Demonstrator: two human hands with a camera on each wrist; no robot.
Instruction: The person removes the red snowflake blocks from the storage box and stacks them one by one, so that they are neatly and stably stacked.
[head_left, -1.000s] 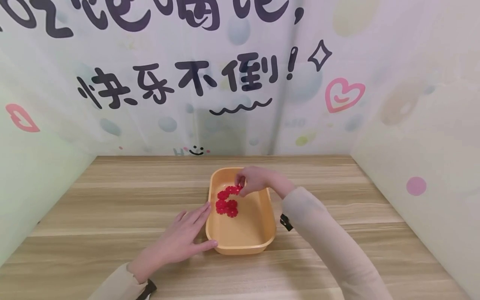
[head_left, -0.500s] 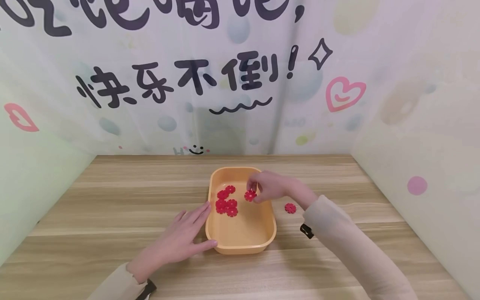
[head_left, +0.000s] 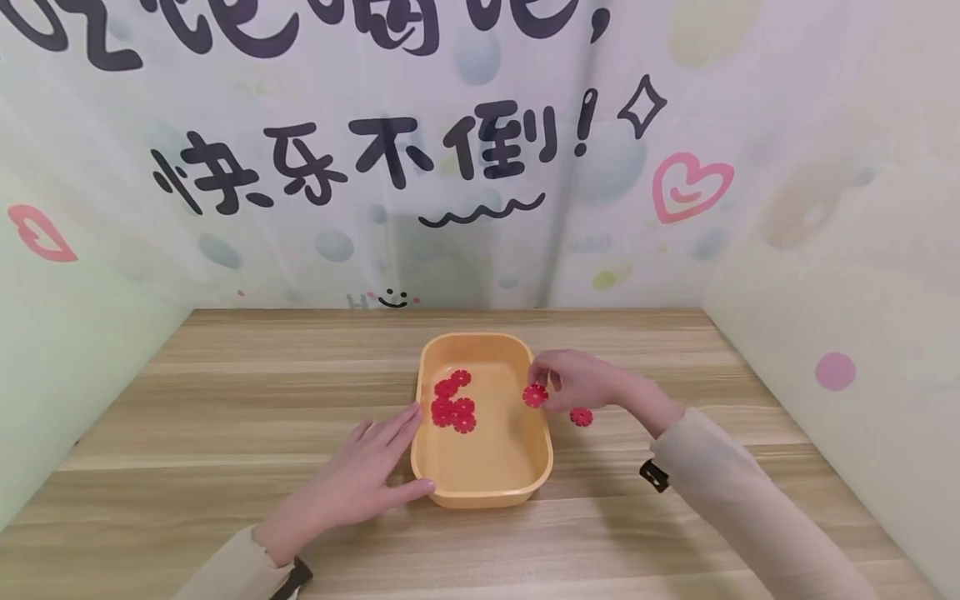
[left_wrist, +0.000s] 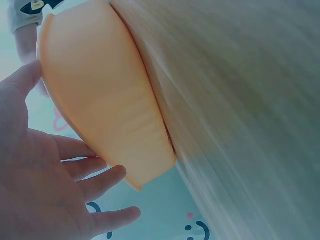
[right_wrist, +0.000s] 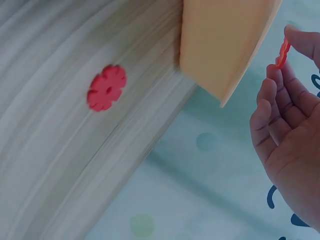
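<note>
Right hand [head_left: 577,379]: raised at the right side of the tray; one red disc is pinched between thumb and fingertips, the other fingers being loosely bent, as shown in the right wrist view.
Held disc [head_left: 536,396]: notched at the edge like a flower; in the head view it is seen in front of the tray's right rim, and in the right wrist view it is turned nearly edge-on, off the table.
Left hand [head_left: 360,475]: laid along the tray's left side with fingers extended and spread; nothing is grasped. The thumb is placed at the near left corner, and the fingertips are set against the rim further back.
Tray [head_left: 498,467]: orange, rounded at the corners, stood upright on the table with its long sides running away from the person.
Tray discs [head_left: 443,408]: red, gathered in the left part of the tray, partly overlapped; their exact number cannot be told.
Table disc [head_left: 581,417]: a single red disc, laid flat to the right of the tray, just beyond the right hand's wrist side.
Table [head_left: 262,400]: surfaced in pale wood grain.
Backdrop [head_left: 300,258]: printed with black characters, a pink heart [head_left: 691,188] and pastel spots.
Sleeves [head_left: 757,500]: light beige; a black strap [head_left: 655,476] is seen below the right cuff.
</note>
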